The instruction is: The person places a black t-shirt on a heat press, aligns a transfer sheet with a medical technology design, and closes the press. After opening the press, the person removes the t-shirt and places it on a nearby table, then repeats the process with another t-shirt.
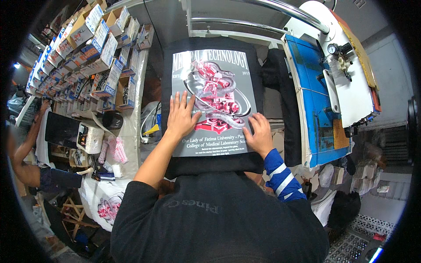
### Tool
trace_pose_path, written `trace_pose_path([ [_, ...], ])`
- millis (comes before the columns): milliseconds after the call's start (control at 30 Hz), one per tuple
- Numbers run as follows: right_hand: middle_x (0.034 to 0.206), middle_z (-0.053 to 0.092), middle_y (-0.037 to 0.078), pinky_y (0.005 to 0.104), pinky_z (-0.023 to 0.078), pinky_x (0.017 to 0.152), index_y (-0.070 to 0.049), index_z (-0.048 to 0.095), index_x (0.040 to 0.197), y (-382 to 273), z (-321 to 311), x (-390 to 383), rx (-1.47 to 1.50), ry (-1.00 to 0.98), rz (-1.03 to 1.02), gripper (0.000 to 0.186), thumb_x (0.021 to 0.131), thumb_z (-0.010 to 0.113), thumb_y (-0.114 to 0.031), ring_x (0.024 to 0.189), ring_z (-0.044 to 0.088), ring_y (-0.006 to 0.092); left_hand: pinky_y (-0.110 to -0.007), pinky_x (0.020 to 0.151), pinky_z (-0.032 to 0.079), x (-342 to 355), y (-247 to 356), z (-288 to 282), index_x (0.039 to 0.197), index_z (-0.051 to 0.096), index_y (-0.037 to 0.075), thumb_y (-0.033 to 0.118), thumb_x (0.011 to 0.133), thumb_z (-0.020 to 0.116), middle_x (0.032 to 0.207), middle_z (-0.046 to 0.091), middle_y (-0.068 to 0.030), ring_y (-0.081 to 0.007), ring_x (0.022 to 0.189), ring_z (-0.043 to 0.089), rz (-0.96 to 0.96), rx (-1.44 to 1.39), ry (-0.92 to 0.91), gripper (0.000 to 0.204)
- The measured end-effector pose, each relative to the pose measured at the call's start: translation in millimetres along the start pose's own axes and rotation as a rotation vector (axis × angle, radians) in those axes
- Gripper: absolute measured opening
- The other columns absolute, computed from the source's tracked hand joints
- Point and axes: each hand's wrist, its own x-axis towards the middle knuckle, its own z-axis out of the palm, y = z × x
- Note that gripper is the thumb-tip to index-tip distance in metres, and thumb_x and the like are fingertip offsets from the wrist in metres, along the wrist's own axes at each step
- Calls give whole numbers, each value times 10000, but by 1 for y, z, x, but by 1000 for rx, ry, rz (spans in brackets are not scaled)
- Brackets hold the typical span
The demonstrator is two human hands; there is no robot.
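Head view, left hand: we see the left hand (181, 115) lying flat and open, palm down, fingers spread, pressing on the grey transfer sheet (213, 103); it grips nothing.
Head view, right hand: the right hand (259, 133) also rests on the sheet, fingers bent and tips down on its lower right part, near the sheet's right edge; nothing is clasped in it. A blue and white striped sleeve (280, 175) covers that wrist.
Transfer sheet: it lies under both hands, on top of the black shirt (210, 164), and carries a red and silver picture that sits between and just beyond the two hands.
Black shirt: spread over a platen, it shows as a dark border all round the sheet; its lower hem lies just behind both wrists, toward us.
Heat press: the blue and white press head (333, 92) stands swung aside, well to the right of the right hand.
Shelving: rows of small cardboard boxes (87, 48) stand well to the left of the left hand.
Other person: a co-worker's arm (26, 153) shows at the far left, apart from our hands.
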Motion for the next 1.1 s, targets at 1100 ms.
trace_pose_path([
  [1100,1393,551,190,561,297,1171,-26,661,1257,-7,19,-18,-51,10,80,504,863,732,-333,1367,458,387,-597,1197,253,-36,-40,-24,1266,655,45,140,886,691,1402,577,-155,-363,1382,474,-25,-304,133,393],
])
